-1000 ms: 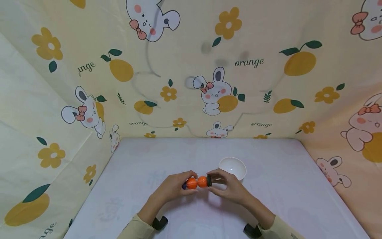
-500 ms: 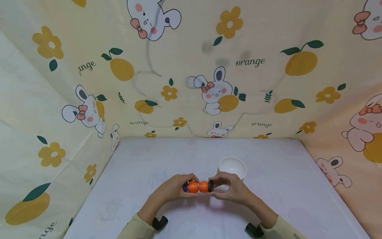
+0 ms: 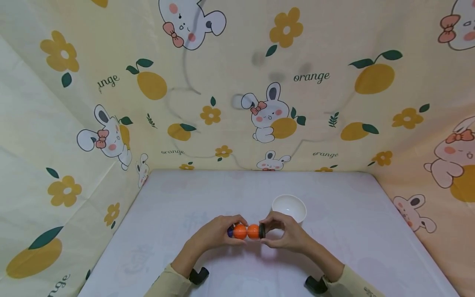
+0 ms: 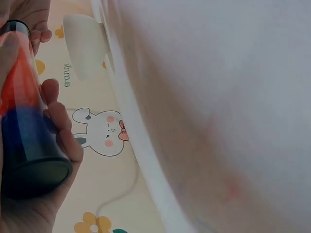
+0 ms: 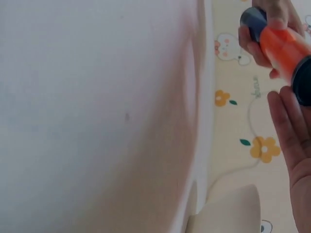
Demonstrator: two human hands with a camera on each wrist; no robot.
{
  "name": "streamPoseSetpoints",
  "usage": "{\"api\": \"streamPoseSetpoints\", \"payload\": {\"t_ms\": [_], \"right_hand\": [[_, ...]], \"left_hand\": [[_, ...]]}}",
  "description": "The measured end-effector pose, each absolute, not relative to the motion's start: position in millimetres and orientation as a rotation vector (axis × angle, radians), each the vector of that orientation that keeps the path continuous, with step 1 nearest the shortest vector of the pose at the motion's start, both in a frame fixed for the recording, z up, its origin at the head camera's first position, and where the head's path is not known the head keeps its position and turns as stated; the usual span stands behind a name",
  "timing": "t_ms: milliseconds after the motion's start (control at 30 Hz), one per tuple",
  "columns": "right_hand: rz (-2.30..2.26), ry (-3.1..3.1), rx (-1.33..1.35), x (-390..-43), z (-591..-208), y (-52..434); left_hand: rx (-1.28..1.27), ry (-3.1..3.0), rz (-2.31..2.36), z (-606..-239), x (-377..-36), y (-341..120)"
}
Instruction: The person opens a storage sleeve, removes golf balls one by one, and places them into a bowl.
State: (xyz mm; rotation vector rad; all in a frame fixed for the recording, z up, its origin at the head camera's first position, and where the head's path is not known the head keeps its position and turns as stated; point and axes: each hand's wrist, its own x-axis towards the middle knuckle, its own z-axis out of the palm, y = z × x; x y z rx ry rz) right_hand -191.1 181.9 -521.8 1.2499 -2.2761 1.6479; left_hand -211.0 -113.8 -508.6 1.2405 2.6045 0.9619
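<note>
An hourglass [image 3: 254,231] in a clear casing lies sideways between the two hands, its two orange bulbs meeting at a narrow waist. Dark blue shows at its left end, and a black cap [image 3: 262,231] forms the right end. The left hand [image 3: 216,234] grips the blue end, fingers curled round the casing in the left wrist view. Thumb and fingers of the right hand [image 3: 288,233] pinch the black cap from above and below. In the right wrist view, the long right fingers [image 5: 286,128] reach up to the dark rim.
Behind the right hand stands a white bowl [image 3: 285,202] on the white-covered table [image 3: 178,189]. A cloth [image 3: 230,49] printed with rabbits and oranges encloses the back and sides. Black wrist mounts [image 3: 315,284] sit below the sleeves.
Both hands have shifted slightly right and lower in the head view with the hourglass between them. Over the last half second they hold nearly still; the bowl has not moved.
</note>
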Motion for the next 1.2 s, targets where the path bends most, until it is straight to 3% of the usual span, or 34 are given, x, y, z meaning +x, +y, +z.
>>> {"api": "streamPoseSetpoints", "payload": {"t_ms": [633, 1200], "right_hand": [[1.651, -2.379, 1.074, -189.0, -525.3, 178.8], [1.687, -2.323, 1.244, -193.0, -520.5, 186.6]], "left_hand": [[1.184, 2.7, 0.883, -510.9, -210.2, -112.2], [1.218, 2.599, 0.969, -512.7, -209.6, -111.7]]}}
